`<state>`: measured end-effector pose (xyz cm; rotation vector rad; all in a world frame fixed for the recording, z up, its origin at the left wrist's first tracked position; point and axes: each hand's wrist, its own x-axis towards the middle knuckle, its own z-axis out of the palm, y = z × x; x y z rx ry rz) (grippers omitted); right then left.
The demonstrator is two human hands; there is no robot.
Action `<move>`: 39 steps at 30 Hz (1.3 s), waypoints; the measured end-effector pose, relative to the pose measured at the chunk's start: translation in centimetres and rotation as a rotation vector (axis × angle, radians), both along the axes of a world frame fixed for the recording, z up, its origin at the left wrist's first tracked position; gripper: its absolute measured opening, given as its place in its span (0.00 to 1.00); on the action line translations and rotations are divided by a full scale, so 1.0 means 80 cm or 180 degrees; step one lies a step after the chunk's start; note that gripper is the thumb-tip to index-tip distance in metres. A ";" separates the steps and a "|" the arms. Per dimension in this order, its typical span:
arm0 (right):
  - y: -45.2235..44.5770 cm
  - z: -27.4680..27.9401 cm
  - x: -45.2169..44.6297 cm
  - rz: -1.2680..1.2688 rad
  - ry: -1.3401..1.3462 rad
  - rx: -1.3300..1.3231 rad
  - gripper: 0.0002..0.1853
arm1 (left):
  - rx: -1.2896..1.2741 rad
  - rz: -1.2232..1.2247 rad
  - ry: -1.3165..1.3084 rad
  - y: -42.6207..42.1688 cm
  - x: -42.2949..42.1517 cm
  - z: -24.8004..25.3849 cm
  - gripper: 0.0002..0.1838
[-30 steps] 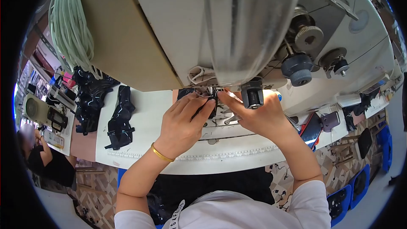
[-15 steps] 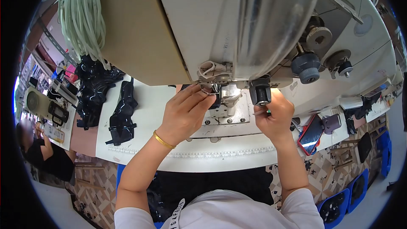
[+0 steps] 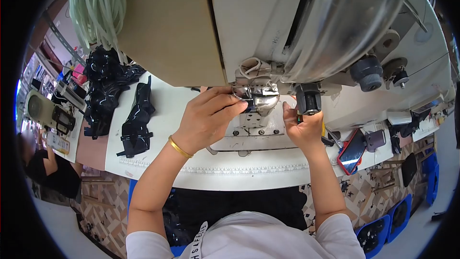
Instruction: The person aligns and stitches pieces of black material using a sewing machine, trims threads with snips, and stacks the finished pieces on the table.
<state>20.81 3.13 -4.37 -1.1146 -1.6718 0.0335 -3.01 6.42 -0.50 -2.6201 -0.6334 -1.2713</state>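
A sewing machine head [image 3: 258, 24] fills the upper view. My left hand [image 3: 206, 120], with a gold bangle [image 3: 180, 147] at the wrist, reaches to the left side of the needle area. Its thumb and fingertips are pinched beside the shiny metal presser parts [image 3: 264, 97]; what they grip is too small to name. My right hand [image 3: 305, 129] is just right of the needle area, beneath a black machine fitting [image 3: 308, 100]. Its thumb points up and its fingers are curled; a small dark and yellow thing shows by them, mostly hidden.
Glossy black pieces [image 3: 136, 117] lie on the table at left, beside a larger black pile [image 3: 103, 91]. A phone [image 3: 352, 149] in a red case lies at right. Pale green cords [image 3: 96, 9] hang upper left. Another person [image 3: 50, 168] sits far left. Blue bins [image 3: 376, 235] stand lower right.
My view has shifted, so the machine head appears farther right. My right thumb has lifted, and the thin pointed thing seen at those fingers no longer shows. My left hand stays near the needle area.
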 end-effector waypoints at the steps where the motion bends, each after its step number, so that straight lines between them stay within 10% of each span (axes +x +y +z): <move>1: -0.001 0.002 0.002 0.0004 -0.0050 0.0040 0.16 | 0.0037 0.0011 -0.0020 0.000 0.001 0.001 0.21; 10: -0.012 0.002 -0.001 0.0008 0.0166 -0.0134 0.17 | -0.0227 0.0293 0.0024 0.008 0.001 0.003 0.09; 13: -0.013 0.004 0.002 -0.0102 0.0141 -0.0190 0.15 | -0.2272 -0.0040 -0.0108 0.004 -0.012 0.029 0.05; 26: 0.030 -0.015 -0.005 0.0549 0.1314 -0.0739 0.17 | -0.1144 0.1003 0.2156 0.178 -0.018 0.057 0.13; 35: -0.017 0.017 -0.043 0.1146 0.0520 -0.2006 0.17 | -0.3055 -0.0166 0.0735 0.084 -0.011 0.062 0.15; 39: -0.026 -0.007 -0.082 0.1530 0.2234 -0.2048 0.21 | -0.4366 -0.0483 0.0026 0.062 -0.012 0.040 0.17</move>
